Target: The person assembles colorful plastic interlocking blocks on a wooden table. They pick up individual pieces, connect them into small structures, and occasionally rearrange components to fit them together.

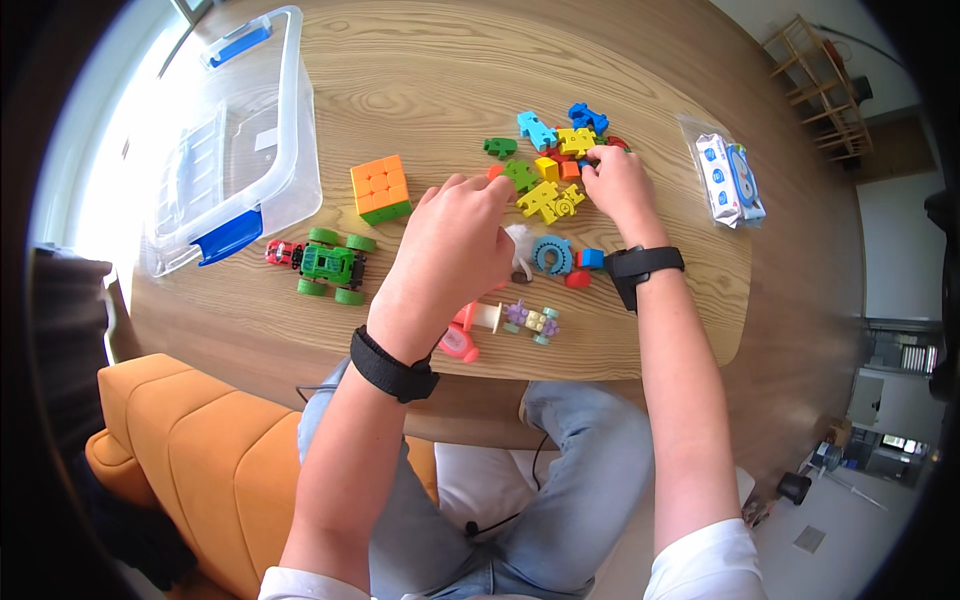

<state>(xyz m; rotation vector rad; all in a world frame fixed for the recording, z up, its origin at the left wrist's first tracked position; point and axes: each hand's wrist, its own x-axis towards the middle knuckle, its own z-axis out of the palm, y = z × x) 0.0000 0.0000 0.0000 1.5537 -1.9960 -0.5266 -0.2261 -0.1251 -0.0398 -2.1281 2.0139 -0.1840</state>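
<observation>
My left hand is over the middle of the table, its back to me and its fingers curled closed. Whatever is in them is hidden; a small orange piece shows just beyond the knuckles. My right hand reaches into the far side of a loose pile, fingers bent together beside an orange block and a bit of blue. I cannot make out what they grip. Around it lie a yellow puzzle-shaped piece, a light blue piece, a dark blue piece, green pieces and a yellow piece.
Left stands a clear plastic box with blue latches. Near it are a puzzle cube and a green toy truck. A blue ring-shaped toy and pink toy lie nearer. A wipes pack sits at right.
</observation>
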